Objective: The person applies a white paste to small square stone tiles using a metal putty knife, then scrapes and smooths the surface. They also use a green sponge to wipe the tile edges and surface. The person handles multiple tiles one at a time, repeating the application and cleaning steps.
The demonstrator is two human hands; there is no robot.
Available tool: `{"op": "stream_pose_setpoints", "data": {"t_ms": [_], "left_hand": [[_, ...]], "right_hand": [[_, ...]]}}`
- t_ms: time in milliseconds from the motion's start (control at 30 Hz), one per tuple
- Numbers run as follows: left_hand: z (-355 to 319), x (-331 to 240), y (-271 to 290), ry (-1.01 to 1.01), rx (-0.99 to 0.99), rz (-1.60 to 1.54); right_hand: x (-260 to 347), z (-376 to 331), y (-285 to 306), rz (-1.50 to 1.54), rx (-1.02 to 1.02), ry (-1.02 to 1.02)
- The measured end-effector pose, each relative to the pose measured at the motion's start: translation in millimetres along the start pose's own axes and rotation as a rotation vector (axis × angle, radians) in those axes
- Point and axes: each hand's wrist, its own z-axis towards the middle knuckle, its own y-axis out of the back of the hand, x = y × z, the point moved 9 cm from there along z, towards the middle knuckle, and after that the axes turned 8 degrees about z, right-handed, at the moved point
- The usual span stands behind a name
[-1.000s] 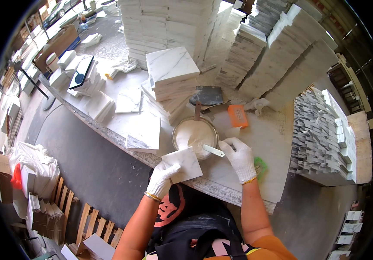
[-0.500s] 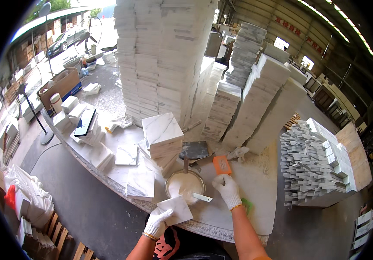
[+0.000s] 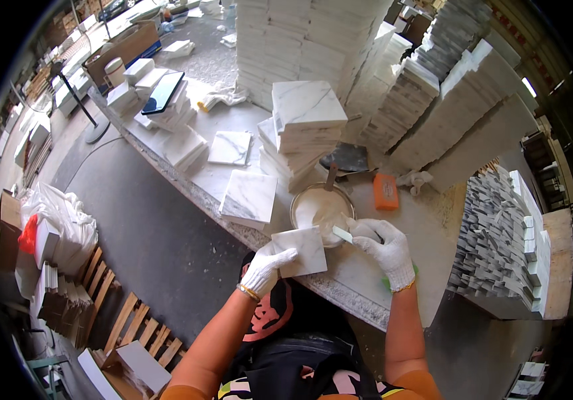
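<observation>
My left hand (image 3: pixel 268 267), in a white knit glove, grips a square white marble tile (image 3: pixel 303 252) by its left edge, in front of the bowl. My right hand (image 3: pixel 385 245), gloved alike, has its fingers closed at a small pale spatula (image 3: pixel 342 234) at the bowl's right rim. The round metal bowl (image 3: pixel 292 212) holds creamy white paste (image 3: pixel 313 208). A brown-handled tool (image 3: pixel 331 177) leans on its far rim, its lower end hidden in the paste. Just left of the bowl lie marble tiles (image 3: pixel 249 195), with a taller tile stack (image 3: pixel 309 107) behind.
An orange box (image 3: pixel 386 192) and dark sheets (image 3: pixel 345 158) lie beyond the bowl. Tall tile stacks (image 3: pixel 300 47) rise at the back. A phone (image 3: pixel 164 92) rests on tiles at the left. Something green (image 3: pixel 393 281) lies under my right wrist. Pallets (image 3: pixel 141 319) stand on the floor.
My right hand has moved onto the spatula, which was resting in the bowl. The view has shifted, so the table appears tilted and farther right. My left hand still holds the tile.
</observation>
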Motion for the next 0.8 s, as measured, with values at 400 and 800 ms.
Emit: {"op": "stream_pose_setpoints", "data": {"t_ms": [400,800], "left_hand": [[5,0,2,-0.021,0.001,0.018],[-1,-7,-5,-0.015,-0.030,-0.021]], "right_hand": [[1,8,-18,-0.220,0.063,0.110],[8,11,-24,-0.312,0.087,0.087]]}}
